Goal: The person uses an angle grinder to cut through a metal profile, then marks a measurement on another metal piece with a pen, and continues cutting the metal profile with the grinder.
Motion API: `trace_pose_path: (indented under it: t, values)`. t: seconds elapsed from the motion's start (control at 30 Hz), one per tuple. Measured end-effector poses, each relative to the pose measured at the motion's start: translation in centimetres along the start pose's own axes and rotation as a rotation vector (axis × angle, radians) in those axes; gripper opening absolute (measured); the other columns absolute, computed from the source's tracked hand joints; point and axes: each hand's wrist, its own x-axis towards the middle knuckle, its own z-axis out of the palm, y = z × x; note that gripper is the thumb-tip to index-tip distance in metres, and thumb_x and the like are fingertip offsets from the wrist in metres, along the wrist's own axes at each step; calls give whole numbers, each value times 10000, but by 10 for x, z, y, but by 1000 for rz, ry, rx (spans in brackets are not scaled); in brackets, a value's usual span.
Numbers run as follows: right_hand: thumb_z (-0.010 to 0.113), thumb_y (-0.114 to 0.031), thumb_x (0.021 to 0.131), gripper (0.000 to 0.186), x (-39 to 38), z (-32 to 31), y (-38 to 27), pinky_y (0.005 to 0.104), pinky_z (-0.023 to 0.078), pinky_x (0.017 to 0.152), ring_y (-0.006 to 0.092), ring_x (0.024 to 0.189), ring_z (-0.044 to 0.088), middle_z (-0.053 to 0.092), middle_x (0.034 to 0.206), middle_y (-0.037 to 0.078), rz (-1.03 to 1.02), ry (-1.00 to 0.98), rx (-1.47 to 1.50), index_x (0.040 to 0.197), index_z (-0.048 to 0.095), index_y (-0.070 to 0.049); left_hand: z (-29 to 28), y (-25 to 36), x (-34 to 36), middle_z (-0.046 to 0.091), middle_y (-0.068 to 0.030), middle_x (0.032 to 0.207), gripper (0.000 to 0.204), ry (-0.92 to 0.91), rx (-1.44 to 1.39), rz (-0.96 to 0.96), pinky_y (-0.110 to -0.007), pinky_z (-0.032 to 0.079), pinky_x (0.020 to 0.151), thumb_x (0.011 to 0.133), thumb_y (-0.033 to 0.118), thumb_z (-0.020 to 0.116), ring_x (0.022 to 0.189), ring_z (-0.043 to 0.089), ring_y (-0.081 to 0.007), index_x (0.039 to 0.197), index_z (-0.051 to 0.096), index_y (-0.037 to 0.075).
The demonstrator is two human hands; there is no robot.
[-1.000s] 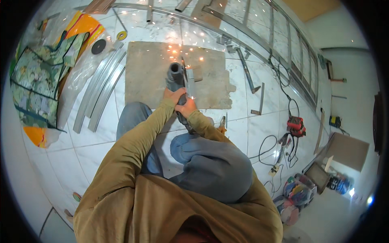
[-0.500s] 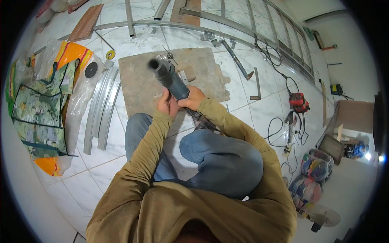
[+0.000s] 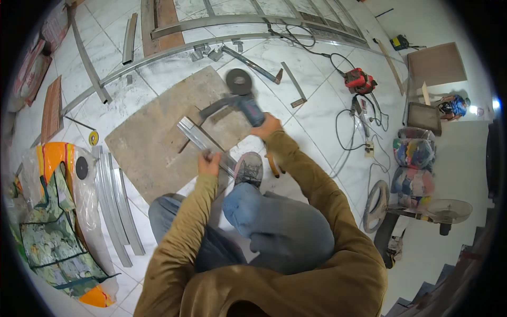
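My right hand [image 3: 268, 127] is wrapped round the rear of an angle grinder [image 3: 251, 110], which I hold over the right part of a worn brown board. Its dark round disc [image 3: 238, 82] points away from me, and a dark side handle [image 3: 214, 109] sticks out to the left. My left hand [image 3: 209, 163] is closed, fingertips curled beside a short metal channel [image 3: 194, 134]; whether they grip it I cannot tell. The channel lies slanted on the board [image 3: 153, 132], its near end beside my shoe [image 3: 249, 169].
Loose metal channels [image 3: 113, 203] lie left, near a patterned bag [image 3: 58, 238]. A hammer [image 3: 253, 64], metal offcuts [image 3: 207, 52] and a long metal frame [image 3: 222, 22] lie beyond the board. Right are a red power tool [image 3: 360, 81], cables and a fan [image 3: 448, 211].
Both hands were on the grinder; now only my right hand holds it, farther right. My left hand has come down beside the metal channel. The whole view has turned.
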Motion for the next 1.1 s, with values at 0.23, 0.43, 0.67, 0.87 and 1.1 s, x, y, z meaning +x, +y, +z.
trace_pose_path:
  t: [0.23,0.43,0.67,0.87,1.1]
  values:
    - [866,-381,603,686,34,-2,144,422,564,881,341,1008,705,726,1070,197,437,174,98,1142,653,-14,8,-67,-12,652,-182,1084,745,70,186,-167,-374,536,800,768,265,855,908,639,-255,1333,472,-34]
    - [844,-375,603,641,44,6,175,424,563,872,346,981,708,729,1043,188,512,182,75,1114,664,-31,61,-49,16,628,-236,1151,747,347,213,-153,-382,498,930,717,165,851,1006,634,-316,1281,440,-102]
    - [866,-492,603,801,50,10,198,457,546,896,355,1024,676,677,1094,224,441,166,21,1201,614,-22,73,19,38,619,-220,1205,705,221,153,255,-388,475,965,737,152,826,1048,612,-307,1292,484,-117]
    - [867,-598,586,1104,26,-1,199,486,458,1051,378,1294,509,494,1406,214,430,137,-78,1447,425,-68,36,223,98,633,-110,978,560,-159,364,559,-329,487,707,735,292,798,782,592,-196,1136,581,-33]
    - [803,-501,737,832,-4,-1,201,487,441,1022,368,1257,500,514,1357,193,265,359,-206,1376,489,-70,-37,236,76,639,-197,1116,795,-250,879,620,-343,509,878,687,292,862,984,626,-223,1253,502,-135]
